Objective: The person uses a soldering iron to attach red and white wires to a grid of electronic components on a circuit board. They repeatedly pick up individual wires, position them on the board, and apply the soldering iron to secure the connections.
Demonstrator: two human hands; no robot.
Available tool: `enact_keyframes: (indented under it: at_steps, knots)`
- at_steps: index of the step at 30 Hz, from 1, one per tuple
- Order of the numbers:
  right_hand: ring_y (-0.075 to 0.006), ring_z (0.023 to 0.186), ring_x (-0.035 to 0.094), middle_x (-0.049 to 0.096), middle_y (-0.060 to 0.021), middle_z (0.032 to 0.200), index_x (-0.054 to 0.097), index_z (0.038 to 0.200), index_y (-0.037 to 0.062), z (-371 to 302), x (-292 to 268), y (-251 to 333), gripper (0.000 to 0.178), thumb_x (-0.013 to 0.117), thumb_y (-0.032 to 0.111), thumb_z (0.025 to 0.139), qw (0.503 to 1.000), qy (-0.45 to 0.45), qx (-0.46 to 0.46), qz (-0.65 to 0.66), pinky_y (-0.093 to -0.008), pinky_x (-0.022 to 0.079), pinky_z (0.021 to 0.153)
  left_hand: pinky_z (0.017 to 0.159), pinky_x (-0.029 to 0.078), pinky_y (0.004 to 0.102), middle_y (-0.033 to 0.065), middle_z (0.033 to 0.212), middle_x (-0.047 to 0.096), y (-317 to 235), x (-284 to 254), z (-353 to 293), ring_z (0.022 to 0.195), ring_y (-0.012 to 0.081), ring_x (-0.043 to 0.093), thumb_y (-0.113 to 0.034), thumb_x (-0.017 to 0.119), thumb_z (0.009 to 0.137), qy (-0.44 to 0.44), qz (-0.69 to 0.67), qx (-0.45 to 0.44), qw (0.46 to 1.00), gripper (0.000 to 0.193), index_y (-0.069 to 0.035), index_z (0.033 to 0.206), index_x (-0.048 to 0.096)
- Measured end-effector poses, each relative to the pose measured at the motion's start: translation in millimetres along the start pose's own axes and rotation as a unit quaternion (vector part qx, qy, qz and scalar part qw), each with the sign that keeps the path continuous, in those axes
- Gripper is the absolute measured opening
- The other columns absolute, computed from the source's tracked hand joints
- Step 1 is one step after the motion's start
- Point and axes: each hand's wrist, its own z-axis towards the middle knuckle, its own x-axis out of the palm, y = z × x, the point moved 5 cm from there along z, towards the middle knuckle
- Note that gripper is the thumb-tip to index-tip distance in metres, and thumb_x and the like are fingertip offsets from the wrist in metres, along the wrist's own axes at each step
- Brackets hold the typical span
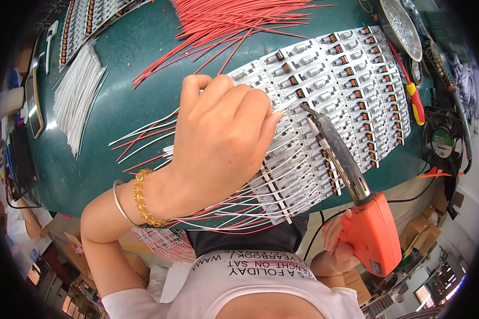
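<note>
left hand [218,133] hides the soldering iron [351,181] tip's contact on the boards [346,80].

The left hand [218,138] covers a patch of the circuit board panel [346,90], so whatever its fingertips pinch there is hidden. The right hand [336,242] is largely concealed behind the orange soldering gun [369,234]. The red wire bundle [234,21] runs off the top edge. Parts on the boards are too small to identify. The clutter along the dark rim is blurred.
</note>
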Motion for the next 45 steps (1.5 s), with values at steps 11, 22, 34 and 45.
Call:
enact_keyframes:
  at_steps: [11, 22, 34, 45]
  knots:
    - [-0.0081, 0.039, 0.042, 0.046, 0.0019, 0.051, 0.042, 0.131, -0.013, 16, 11, 12, 0.077, 0.059, 0.052, 0.092, 0.996, -0.013, 0.013, 0.088, -0.0225, 0.036, 0.042, 0.074, 0.035, 0.0347, 0.001, 0.067, 0.059, 14, -10, 7, 0.064, 0.0191, 0.051, -0.006, 0.074, 0.078, -0.008, -0.046, -0.037, 0.998, 0.013, -0.008, 0.073, 0.062]
    - [-0.0148, 0.062, 0.056, 0.058, -0.0019, 0.07, 0.061, 0.101, 0.0009, 9, 11, 12, 0.038, 0.066, 0.036, 0.088, 0.988, -0.08, 0.135, -0.007, -0.0283, 0.045, 0.061, 0.074, 0.034, 0.034, -0.0007, 0.066, 0.057, 12, -2, 5, 0.063, 0.0186, 0.048, -0.007, 0.076, 0.076, -0.021, -0.01, -0.02, 1.0, 0.016, -0.009, 0.071, 0.061]
    - [-0.0095, 0.044, 0.045, 0.048, 0.0011, 0.055, 0.049, 0.116, -0.0089, 32, 17, 24, 0.066, 0.063, 0.049, 0.088, 1.0, 0.004, 0.026, 0.016, -0.0241, 0.039, 0.048, 0.073, 0.034, 0.0352, -0.0004, 0.066, 0.057, 9, 0, 4, 0.063, 0.0198, 0.048, -0.006, 0.077, 0.074, -0.037, 0.014, -0.004, 0.999, 0.02, -0.009, 0.069, 0.058]
    - [-0.0078, 0.04, 0.042, 0.046, 0.0021, 0.052, 0.044, 0.127, -0.0147, 39, 29, 30, 0.081, 0.061, 0.055, 0.09, 0.993, -0.099, 0.045, 0.042, -0.0223, 0.036, 0.044, 0.073, 0.034, 0.0345, 0.0009, 0.066, 0.061, 26, -12, 11, 0.062, 0.0185, 0.052, -0.007, 0.074, 0.078, -0.019, -0.05, -0.045, 0.998, 0.011, -0.008, 0.074, 0.064]
